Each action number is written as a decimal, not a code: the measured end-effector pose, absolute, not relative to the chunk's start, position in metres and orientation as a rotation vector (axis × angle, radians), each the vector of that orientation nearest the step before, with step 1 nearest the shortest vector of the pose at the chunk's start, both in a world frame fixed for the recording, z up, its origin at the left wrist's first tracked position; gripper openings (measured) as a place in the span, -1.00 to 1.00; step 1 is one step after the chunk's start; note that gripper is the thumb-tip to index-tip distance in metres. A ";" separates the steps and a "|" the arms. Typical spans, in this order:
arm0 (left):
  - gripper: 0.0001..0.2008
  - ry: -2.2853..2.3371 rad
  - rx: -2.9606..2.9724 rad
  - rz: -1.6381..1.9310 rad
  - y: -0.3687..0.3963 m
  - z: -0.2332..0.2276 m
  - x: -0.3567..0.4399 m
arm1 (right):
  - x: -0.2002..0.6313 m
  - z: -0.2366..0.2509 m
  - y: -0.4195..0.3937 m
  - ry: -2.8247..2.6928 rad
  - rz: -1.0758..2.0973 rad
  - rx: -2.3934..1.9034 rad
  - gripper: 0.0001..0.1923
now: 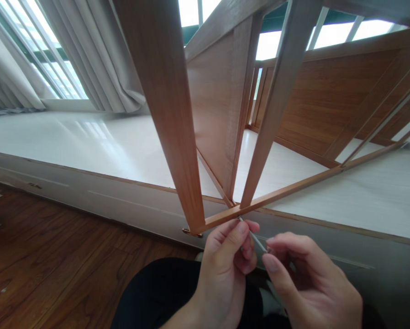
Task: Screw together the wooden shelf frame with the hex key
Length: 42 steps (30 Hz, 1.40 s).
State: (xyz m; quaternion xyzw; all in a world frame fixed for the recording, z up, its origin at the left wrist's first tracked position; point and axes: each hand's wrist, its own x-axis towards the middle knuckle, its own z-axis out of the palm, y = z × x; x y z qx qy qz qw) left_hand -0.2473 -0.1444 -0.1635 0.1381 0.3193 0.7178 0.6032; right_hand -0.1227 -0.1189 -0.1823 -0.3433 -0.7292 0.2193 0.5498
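A thin silvery metal rod (257, 241) slants down and right from the underside of a wooden frame rail (287, 187). My left hand (227, 260) pinches its upper part between thumb and fingers, just below the rail. At the lower end of the rod, the thumb and forefinger of my right hand (311, 278) close around its tip, with a small gap showing between them. Whether the rod's top end sits in the wood cannot be made out. A broad wooden post (167, 114) and a narrower upright (276, 100) meet the rail.
Behind the rail stand wooden panels (212, 105) on a white ledge (71, 141). Grey curtains (95, 55) hang by barred windows. Below the ledge are white drawer fronts (123, 205) and a brown wood floor (54, 269). My dark-clothed leg (157, 292) is under my hands.
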 end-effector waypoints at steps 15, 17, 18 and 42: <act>-0.72 0.734 0.276 1.668 -0.145 -0.166 -0.246 | -0.125 -0.178 -0.117 -1.801 0.334 -0.737 -0.95; -0.72 0.739 0.274 1.673 -0.142 -0.166 -0.246 | -0.127 -0.177 -0.118 -1.800 0.542 -0.746 -0.88; -0.72 0.742 0.269 1.671 -0.141 -0.166 -0.247 | -0.128 -0.177 -0.118 -1.788 0.692 -0.759 -0.79; -0.62 0.701 0.196 1.676 -0.139 -0.163 -0.247 | -0.115 -0.173 -0.111 -2.010 0.248 -0.583 -0.51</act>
